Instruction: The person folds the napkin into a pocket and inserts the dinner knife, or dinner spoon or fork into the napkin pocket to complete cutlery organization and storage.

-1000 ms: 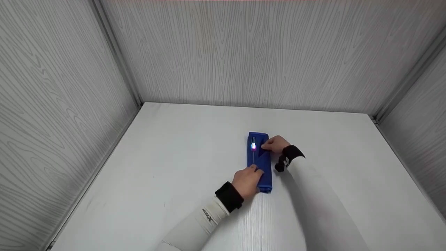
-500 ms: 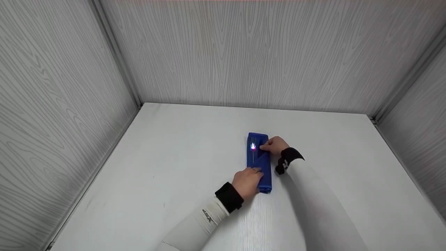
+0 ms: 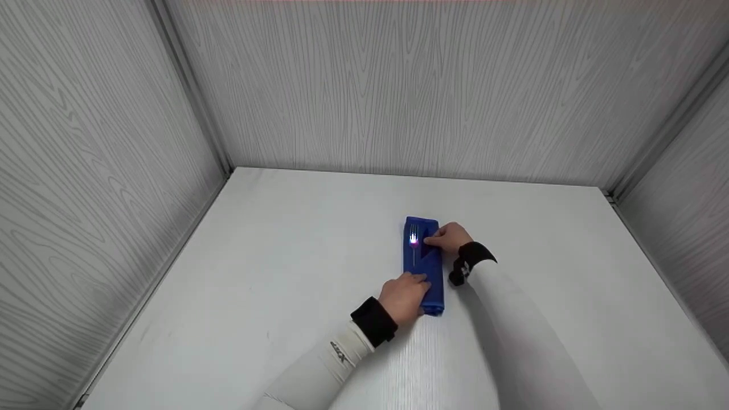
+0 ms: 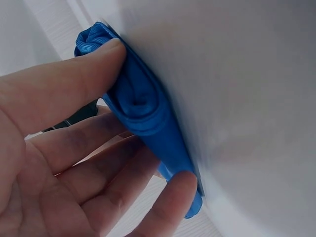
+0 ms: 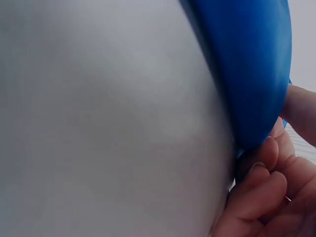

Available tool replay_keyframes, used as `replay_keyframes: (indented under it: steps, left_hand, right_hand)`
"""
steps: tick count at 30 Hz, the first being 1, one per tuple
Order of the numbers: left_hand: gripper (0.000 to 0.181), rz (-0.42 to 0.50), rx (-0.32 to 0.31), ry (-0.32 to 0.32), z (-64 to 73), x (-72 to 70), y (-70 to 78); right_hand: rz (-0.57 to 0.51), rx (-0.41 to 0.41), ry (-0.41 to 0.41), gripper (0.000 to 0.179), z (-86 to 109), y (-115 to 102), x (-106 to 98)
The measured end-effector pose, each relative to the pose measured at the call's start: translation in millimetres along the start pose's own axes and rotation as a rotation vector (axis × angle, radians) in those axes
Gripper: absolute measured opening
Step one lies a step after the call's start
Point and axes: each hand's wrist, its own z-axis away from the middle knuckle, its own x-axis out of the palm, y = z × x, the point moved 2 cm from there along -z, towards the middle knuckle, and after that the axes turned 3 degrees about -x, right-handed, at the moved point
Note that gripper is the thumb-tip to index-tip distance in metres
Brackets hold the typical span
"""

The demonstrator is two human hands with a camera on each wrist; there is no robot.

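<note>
In the head view a dark blue folded cloth napkin (image 3: 434, 270) lies lengthwise on the white table. A metal fork (image 3: 414, 238) rests on its left half, tines pointing away, its lower handle out of sight toward the left hand. My left hand (image 3: 403, 297) grips the napkin's near end from the left. The left wrist view shows the thumb on the rolled end of the napkin (image 4: 148, 123) and fingers along its other side. My right hand (image 3: 453, 237) pinches the right edge of the napkin beside the fork; in the right wrist view the cloth (image 5: 252, 64) partly covers the fingertips.
The white tabletop (image 3: 296, 239) spreads around the napkin. Grey wood-grain panels stand behind it, including the back wall (image 3: 364, 102) and the left wall (image 3: 85, 182). Both wrists wear black bands (image 3: 375, 322) over white sleeves.
The left fingers have slid slightly toward the near end of the napkin. My right hand has shifted only a little to the left. Napkin and fork look almost unmoved.
</note>
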Motion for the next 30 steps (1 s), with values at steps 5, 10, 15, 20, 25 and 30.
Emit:
replay_keyframes:
  steps: [5, 10, 15, 20, 25, 30]
  left_hand:
    - [0.054, -0.007, 0.007, -0.016, -1.6, 1.2, 0.0]
    - [0.054, -0.012, 0.002, -0.023, -1.0, 0.8, 0.4]
    - [0.053, -0.001, -0.004, -0.02, 0.3, -0.4, 1.0]
    - [0.054, 0.003, -0.006, -0.012, -0.2, -0.5, 1.2]
    - [0.061, 0.02, 0.0, -0.023, -0.2, -1.8, 0.3]
    - [0.063, 0.104, 0.001, -0.066, -3.2, -3.9, -4.0]
  right_hand:
    - [-0.019, 0.008, 0.013, 0.028, 1.2, 0, -1]
    - [-0.015, -0.014, 0.027, 0.026, 3.8, -1, 0]
    - [-0.015, -0.025, 0.037, 0.028, 5.6, -1, 0]
    - [-0.051, 0.005, 0.048, 0.032, 7.8, 2, 0]
    - [-0.145, 0.032, 0.1, 0.038, 9.4, 7, -1]
    - [-0.292, 0.059, 0.142, 0.044, 11.4, 10, -3]
